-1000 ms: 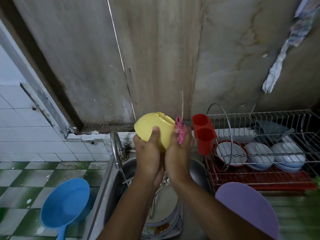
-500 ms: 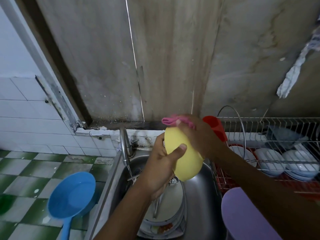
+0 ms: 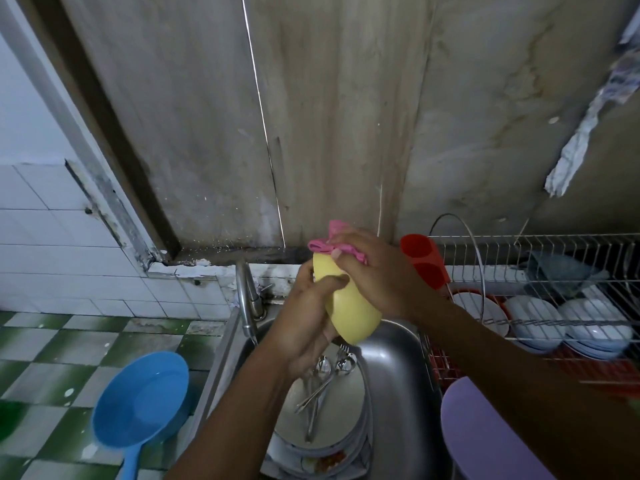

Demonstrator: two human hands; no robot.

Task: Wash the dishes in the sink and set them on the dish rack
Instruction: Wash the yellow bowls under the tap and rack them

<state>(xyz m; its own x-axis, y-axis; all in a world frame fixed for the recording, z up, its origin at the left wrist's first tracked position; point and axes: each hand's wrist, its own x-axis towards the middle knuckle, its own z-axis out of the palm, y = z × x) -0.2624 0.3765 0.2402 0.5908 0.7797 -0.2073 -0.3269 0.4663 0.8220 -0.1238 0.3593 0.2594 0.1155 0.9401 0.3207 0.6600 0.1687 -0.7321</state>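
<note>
Above the sink (image 3: 394, 358), a tilted yellow bowl (image 3: 349, 317), pink cloth (image 3: 332, 242) atop.

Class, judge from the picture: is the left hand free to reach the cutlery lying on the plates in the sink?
Probably not yet: the left hand grips the yellow bowl. The cutlery lies just below it with nothing between, so after releasing the bowl it likely could.

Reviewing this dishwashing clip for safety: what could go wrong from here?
The left hand grips the yellow bowl over the sink while the right hand presses the pink cloth on it; it might slip onto the plates and cutlery below. The dish rack looks crowded, so setting it down may knock the white bowls.
</note>
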